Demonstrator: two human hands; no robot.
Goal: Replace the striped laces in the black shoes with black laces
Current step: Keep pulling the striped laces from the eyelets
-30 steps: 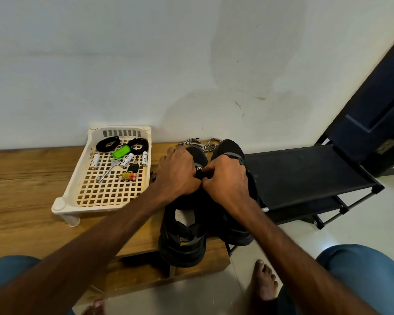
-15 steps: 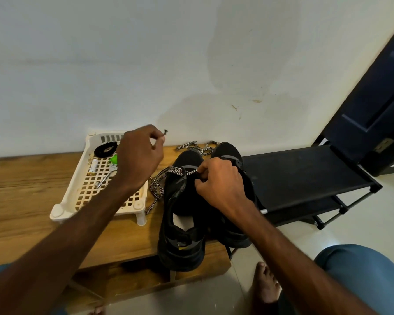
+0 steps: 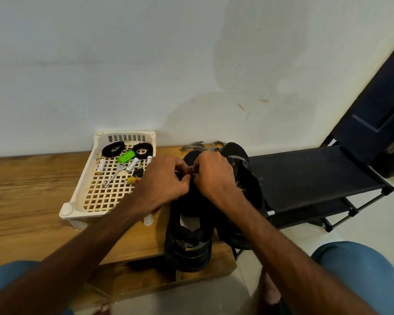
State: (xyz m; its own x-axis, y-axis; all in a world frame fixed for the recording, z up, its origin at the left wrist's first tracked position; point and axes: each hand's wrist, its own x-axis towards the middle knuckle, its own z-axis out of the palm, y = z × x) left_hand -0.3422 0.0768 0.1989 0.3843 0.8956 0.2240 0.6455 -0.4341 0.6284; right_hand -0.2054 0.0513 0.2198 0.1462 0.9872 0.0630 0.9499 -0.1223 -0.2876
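Note:
Two black shoes stand side by side on the wooden bench, toes toward the wall: the left shoe [image 3: 188, 237] and the right shoe [image 3: 246, 178]. My left hand [image 3: 163, 180] and my right hand [image 3: 214, 176] meet over the left shoe's eyelets, fingers curled and pinching the striped lace [image 3: 184, 172] there; most of it is hidden under my hands. A loose striped lace [image 3: 203, 145] lies by the wall behind the shoes. Two coiled black laces [image 3: 113, 148] [image 3: 143, 149] lie in the cream tray.
The cream lattice tray [image 3: 82, 196] on the wooden bench [image 3: 27, 201] also holds a green lighter, batteries, a key and small items. A black shoe rack [image 3: 309, 178] stands to the right, a dark door beyond it. My knees and a bare foot are below.
My left hand, which had been raised over the tray pulling the striped lace out to the left, has come back down to the left shoe's eyelets beside my right hand.

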